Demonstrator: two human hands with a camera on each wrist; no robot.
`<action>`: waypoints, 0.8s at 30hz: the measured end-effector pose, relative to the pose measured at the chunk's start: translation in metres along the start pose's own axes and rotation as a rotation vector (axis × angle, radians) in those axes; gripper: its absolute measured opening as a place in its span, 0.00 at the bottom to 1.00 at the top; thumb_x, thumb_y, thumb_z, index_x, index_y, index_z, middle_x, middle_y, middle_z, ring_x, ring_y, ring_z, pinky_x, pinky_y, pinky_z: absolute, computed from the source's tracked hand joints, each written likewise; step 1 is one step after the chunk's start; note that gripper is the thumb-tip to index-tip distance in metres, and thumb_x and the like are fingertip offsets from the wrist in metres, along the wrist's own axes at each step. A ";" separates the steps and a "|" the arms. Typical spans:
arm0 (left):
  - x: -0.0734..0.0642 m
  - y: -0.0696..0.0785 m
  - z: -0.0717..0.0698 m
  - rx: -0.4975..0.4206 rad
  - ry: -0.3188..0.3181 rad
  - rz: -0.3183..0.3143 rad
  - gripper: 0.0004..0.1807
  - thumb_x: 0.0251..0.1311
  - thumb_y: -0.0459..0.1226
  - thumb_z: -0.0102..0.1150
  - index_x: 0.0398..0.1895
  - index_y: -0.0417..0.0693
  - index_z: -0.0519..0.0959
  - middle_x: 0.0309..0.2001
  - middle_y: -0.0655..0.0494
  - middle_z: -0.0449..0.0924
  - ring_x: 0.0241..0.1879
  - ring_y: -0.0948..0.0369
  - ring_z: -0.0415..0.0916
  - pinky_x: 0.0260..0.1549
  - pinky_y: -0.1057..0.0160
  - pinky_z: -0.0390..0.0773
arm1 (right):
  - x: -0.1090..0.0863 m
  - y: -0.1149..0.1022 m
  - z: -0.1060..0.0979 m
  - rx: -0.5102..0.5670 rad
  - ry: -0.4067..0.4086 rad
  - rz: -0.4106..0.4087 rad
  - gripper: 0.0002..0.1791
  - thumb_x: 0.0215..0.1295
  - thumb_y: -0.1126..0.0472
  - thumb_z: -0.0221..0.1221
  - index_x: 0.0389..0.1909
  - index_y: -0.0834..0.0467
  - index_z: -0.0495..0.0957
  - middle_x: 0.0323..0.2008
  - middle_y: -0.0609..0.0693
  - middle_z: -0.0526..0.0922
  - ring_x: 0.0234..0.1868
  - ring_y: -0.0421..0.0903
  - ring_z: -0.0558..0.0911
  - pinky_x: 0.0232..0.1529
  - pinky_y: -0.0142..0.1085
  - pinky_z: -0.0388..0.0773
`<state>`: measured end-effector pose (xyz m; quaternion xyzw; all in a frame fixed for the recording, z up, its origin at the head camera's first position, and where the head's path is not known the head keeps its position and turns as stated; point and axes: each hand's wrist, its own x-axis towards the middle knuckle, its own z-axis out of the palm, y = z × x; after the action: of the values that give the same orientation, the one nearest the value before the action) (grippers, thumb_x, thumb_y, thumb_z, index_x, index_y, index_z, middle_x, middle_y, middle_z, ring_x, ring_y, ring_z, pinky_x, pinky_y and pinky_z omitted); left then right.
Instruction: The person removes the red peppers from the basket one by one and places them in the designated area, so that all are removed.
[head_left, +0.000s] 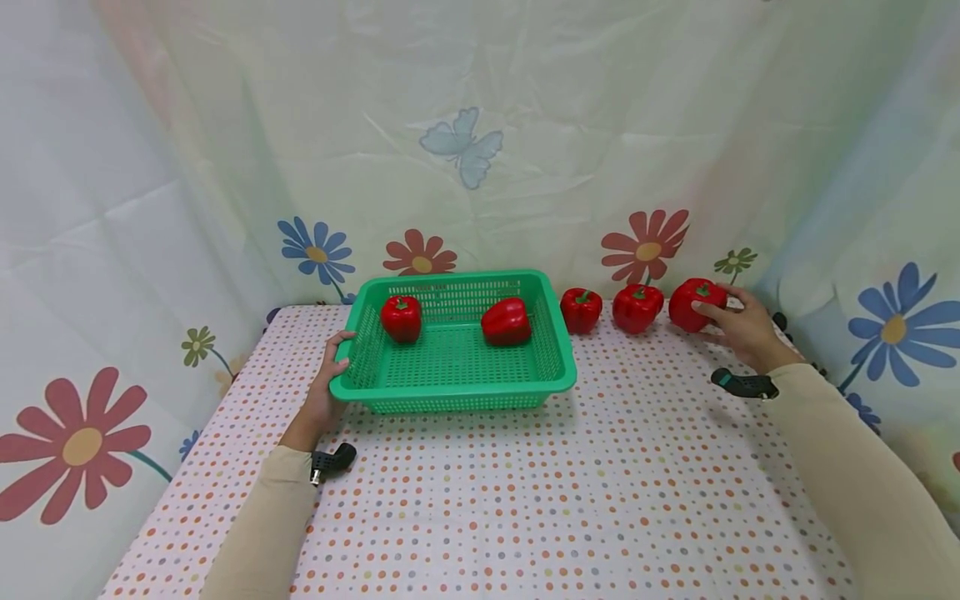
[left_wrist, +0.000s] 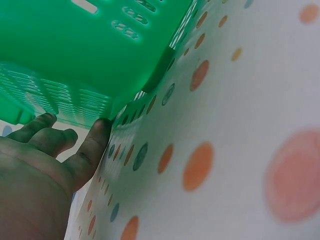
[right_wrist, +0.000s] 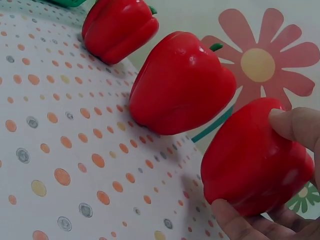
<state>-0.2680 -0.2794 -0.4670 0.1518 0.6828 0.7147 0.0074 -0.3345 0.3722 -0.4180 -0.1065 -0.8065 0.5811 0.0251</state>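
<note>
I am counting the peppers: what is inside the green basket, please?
Inside the green basket are a left red pepper, stem up, and a right red pepper, lying on its side. The basket floor shows between them but is covered beneath them.

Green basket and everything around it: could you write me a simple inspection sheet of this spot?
Surface: white tablecloth with coloured dots.
Job's things: green basket holding an upright pepper and a tipped pepper; to its right, a first pepper, a middle pepper and an end pepper, all red.
Clutter: dark shapes by the cloth's far corners, too small to identify.
Grippers: left hand holds the basket's left edge, right hand grips the end pepper; both bare.
Cables: nothing seen.
Surroundings: pale backdrop printed with flowers and a butterfly.
</note>
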 end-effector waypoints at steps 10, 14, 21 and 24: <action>0.000 -0.001 -0.001 -0.013 -0.007 0.010 0.25 0.71 0.44 0.30 0.70 0.62 0.49 0.76 0.50 0.38 0.69 0.46 0.51 0.54 0.66 0.72 | 0.014 0.014 -0.003 0.039 0.004 0.095 0.55 0.60 0.38 0.63 0.79 0.43 0.38 0.79 0.61 0.41 0.74 0.65 0.55 0.58 0.51 0.73; 0.001 -0.001 -0.002 -0.022 -0.008 0.015 0.25 0.71 0.43 0.30 0.70 0.61 0.49 0.76 0.50 0.39 0.68 0.46 0.52 0.53 0.66 0.73 | 0.001 0.001 0.003 0.017 -0.003 0.093 0.53 0.65 0.41 0.59 0.79 0.50 0.35 0.78 0.63 0.39 0.75 0.67 0.54 0.59 0.53 0.70; 0.001 -0.002 -0.002 -0.017 -0.009 0.007 0.25 0.70 0.44 0.31 0.70 0.62 0.49 0.76 0.50 0.38 0.69 0.46 0.51 0.54 0.67 0.72 | -0.010 -0.015 0.000 -0.062 -0.024 0.064 0.51 0.70 0.46 0.54 0.78 0.58 0.31 0.77 0.67 0.32 0.76 0.70 0.43 0.70 0.61 0.54; 0.001 -0.002 -0.002 -0.017 -0.006 0.009 0.25 0.70 0.44 0.31 0.69 0.62 0.49 0.76 0.50 0.38 0.69 0.46 0.51 0.54 0.66 0.72 | -0.013 -0.025 0.002 -0.061 -0.023 0.042 0.50 0.70 0.46 0.54 0.78 0.56 0.32 0.77 0.67 0.33 0.76 0.69 0.41 0.72 0.63 0.45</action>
<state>-0.2698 -0.2811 -0.4684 0.1567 0.6759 0.7201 0.0077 -0.3260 0.3604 -0.3939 -0.1173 -0.8216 0.5578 0.0003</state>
